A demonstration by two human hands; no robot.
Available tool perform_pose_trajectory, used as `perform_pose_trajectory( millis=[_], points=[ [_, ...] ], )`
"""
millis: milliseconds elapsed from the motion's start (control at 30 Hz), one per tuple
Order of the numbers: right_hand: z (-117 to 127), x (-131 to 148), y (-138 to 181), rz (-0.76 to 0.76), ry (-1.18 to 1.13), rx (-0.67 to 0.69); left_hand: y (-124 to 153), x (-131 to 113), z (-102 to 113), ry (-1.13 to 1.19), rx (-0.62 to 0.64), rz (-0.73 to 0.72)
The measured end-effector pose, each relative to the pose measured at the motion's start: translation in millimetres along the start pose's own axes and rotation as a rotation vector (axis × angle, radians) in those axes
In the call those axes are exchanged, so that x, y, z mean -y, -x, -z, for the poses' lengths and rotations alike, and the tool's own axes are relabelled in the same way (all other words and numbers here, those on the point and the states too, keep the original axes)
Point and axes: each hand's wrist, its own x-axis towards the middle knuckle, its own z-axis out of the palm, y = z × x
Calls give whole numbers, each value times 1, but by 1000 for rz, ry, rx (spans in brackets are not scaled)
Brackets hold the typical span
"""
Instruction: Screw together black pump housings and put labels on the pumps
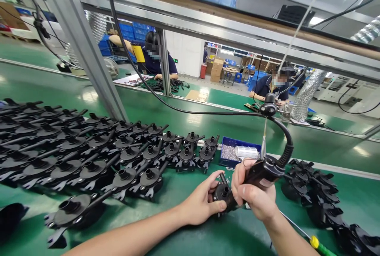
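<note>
My left hand (pixel 203 202) grips a small black pump part (pixel 223 193) that rests on the green bench (pixel 184 192), fingers curled round its near side. My right hand (pixel 252 194) is closed round a black electric screwdriver (pixel 265 170), held tilted with its tip down at the pump part. A coiled cable rises from the screwdriver to a hanging suspension line (pixel 268 107). The screwdriver's tip is hidden behind my fingers.
Several rows of black pump parts (pixel 97 157) fill the bench to the left; more (pixel 314 192) lie stacked at the right. A blue tray of screws (pixel 234 151) holding a clear cup stands just beyond my hands. A yellow-handled screwdriver (pixel 314 242) lies near right. Two other people work at the far bench.
</note>
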Motion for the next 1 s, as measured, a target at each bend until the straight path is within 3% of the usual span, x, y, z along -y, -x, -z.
perform_pose_trajectory(
  millis=[200, 333, 533, 700, 1000],
  points=[
    [-6, 1, -6, 45, 69, -74, 0, 0, 0, 24, -5, -39],
    [-5, 16, -9, 22, 115, -40, -2, -1, -7, 54, 12, -48],
    [2, 15, -19, 244, 10, -147, 3, -5, -20, -18, 1, -19],
    [3, -2, -24, 184, 55, -142, 3, -7, -21, -30, 16, -58],
    [-7, 8, -23, 71, 239, -72, 0, -9, -23, 17, 13, -160]
  ],
)
